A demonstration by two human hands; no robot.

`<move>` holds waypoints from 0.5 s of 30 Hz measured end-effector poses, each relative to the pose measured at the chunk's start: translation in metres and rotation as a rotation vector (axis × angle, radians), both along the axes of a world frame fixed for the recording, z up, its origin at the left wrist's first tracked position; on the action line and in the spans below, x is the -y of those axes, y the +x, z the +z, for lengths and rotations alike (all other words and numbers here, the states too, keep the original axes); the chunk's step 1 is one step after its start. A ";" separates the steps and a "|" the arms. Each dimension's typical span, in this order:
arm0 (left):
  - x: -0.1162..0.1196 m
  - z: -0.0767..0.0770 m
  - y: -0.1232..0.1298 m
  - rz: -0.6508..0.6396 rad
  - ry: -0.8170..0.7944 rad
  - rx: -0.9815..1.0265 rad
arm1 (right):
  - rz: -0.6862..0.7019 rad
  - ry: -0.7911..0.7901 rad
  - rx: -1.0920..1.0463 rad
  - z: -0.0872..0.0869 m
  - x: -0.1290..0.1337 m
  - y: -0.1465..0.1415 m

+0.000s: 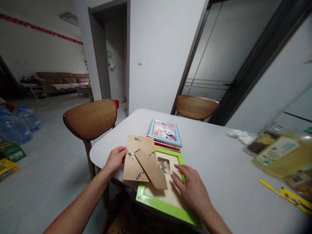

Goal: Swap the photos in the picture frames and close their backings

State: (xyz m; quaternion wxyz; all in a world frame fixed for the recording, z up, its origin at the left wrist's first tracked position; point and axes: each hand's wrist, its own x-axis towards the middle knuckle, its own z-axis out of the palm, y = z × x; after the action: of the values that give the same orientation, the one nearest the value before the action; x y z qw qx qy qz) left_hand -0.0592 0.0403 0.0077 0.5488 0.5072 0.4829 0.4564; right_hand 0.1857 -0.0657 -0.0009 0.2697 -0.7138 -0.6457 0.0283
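Note:
My left hand (117, 160) grips the left edge of a tan picture frame backing board (131, 165), which has metal clips and a fold-out stand leg (151, 170) on its upper face. The board is tilted over the left part of a green picture frame (161, 208) on the table. Inside that frame, a small photo (163, 165) lies on a cream sheet. Over the right side of the green frame is my right hand (191, 185), fingers apart and holding nothing; whether its fingertips touch the sheet I cannot tell.
Behind the green frame, a light-blue picture frame (165, 131) rests on a stack with a red one on the white table (207, 149). At right are a yellow-liquid bottle (278, 154), crumpled tissue (240, 136) and a yellow tool (269, 187). Wooden chairs (91, 118) stand beyond the table edges.

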 end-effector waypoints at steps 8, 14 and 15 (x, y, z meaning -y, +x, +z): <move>-0.022 -0.006 -0.047 0.046 0.028 -0.313 | -0.171 -0.233 0.081 0.000 -0.005 0.023; -0.027 -0.002 -0.044 0.173 0.224 -0.599 | -0.274 -0.210 -0.091 0.009 -0.007 0.030; -0.022 0.000 -0.039 0.183 0.269 -0.624 | -0.288 -0.197 -0.205 0.011 -0.005 0.031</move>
State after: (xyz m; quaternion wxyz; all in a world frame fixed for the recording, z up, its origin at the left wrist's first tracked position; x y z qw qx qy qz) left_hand -0.0979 0.0627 0.0077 0.2598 0.6448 0.6062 0.3862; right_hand 0.2170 -0.0606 0.0097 0.2642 -0.8150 -0.5003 0.1251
